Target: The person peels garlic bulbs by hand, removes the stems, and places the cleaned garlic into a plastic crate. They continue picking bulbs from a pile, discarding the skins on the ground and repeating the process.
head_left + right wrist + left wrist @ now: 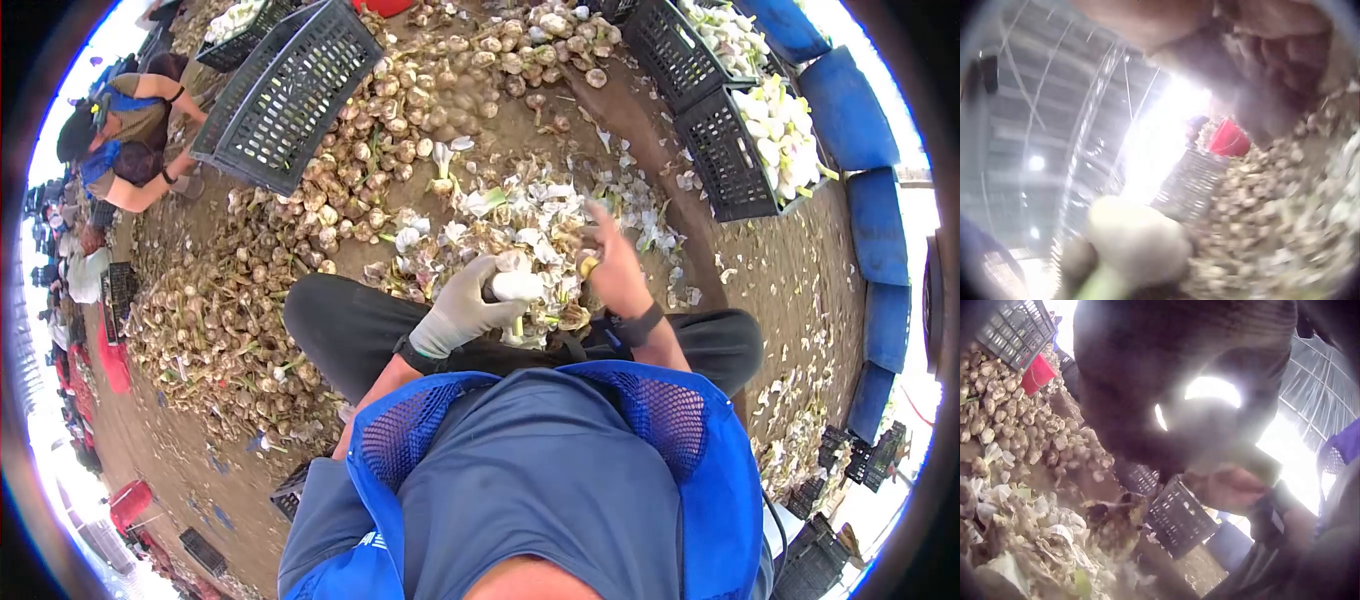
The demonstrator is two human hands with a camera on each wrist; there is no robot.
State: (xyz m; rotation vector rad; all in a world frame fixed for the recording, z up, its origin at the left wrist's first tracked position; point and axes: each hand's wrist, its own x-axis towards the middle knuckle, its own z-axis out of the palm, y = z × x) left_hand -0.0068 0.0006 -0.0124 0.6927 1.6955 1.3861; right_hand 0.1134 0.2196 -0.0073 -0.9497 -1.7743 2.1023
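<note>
My left hand, in a pale glove, grips a peeled white garlic bulb over my lap. The bulb's green stem points down in the right wrist view, with a dark rounded patch beside the bulb. My bare right hand is raised to the right of the bulb, apart from it, its fingers extended forward and a yellow band on one finger. Brown, blurred skin shows near its fingertips in the left wrist view. Beneath both hands lies a heap of white and brown garlic skins.
Unpeeled garlic bulbs are piled at the left and ahead. One black crate stands tilted on the pile; another crate at right holds peeled bulbs. Blue barrels line the right side. Another person works at far left.
</note>
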